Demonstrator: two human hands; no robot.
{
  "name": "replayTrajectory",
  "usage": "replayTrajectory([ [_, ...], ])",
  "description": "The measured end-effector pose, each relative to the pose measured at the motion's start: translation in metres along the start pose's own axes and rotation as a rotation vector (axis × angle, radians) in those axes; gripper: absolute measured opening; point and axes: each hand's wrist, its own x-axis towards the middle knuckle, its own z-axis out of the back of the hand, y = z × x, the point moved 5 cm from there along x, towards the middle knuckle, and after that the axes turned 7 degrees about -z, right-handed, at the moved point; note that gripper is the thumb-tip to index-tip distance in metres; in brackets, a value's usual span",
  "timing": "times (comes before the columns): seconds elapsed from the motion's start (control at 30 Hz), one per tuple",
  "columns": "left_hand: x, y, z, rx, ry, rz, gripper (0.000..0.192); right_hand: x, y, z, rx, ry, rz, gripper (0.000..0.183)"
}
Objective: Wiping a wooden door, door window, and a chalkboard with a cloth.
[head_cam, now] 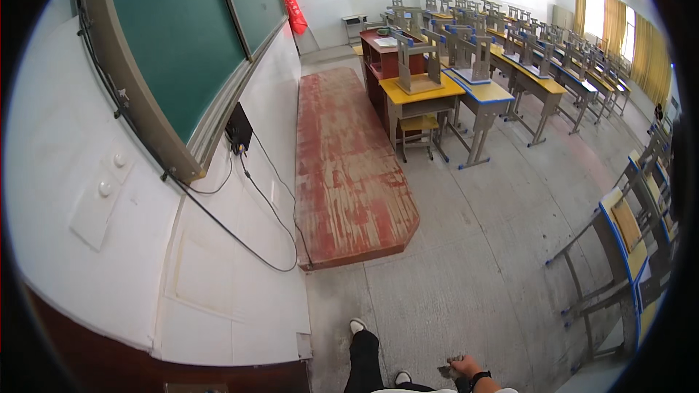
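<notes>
Low in the picture, my right hand [464, 365], with a dark band on the wrist, is closed around a crumpled dark grey rag [448, 372]. Parts of the rag hang out on either side of the fist; its full shape is hidden. My left hand is out of view. Before me is the concrete floor [448, 295], and my white shoes show at the bottom edge. Ahead lies a low platform [355, 174] with worn red paint, running along the wall under a green chalkboard [169, 38].
Rows of desks [423, 87] carry upturned stools [419, 63]. A dark red lectern [377, 60] stands beside the platform. More desks [622, 229] are close on the right. Black cables [267, 262] hang from the left wall to the platform. A red banner [289, 3] leans far back.
</notes>
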Motion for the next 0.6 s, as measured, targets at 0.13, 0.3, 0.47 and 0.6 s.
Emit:
replayTrajectory([
  [0.13, 0.037, -0.013, 0.027, -0.008, -0.05, 0.101, 0.039, -0.005, 0.095, 0.019, 0.158, 0.083, -0.079, 0.043],
  [0.3, 0.113, -0.102, 0.035, -0.107, -0.034, 0.152, 0.047, -0.002, 0.192, 0.048, 0.212, 0.048, -0.14, 0.045],
  [0.47, 0.227, -0.254, 0.033, -0.009, 0.093, 0.085, 0.064, 0.021, 0.298, 0.065, 0.201, -0.069, -0.065, 0.043],
  [0.6, 0.334, -0.386, 0.016, 0.114, 0.096, -0.25, 0.054, 0.09, 0.344, 0.051, 0.287, 0.066, 0.05, 0.044],
])
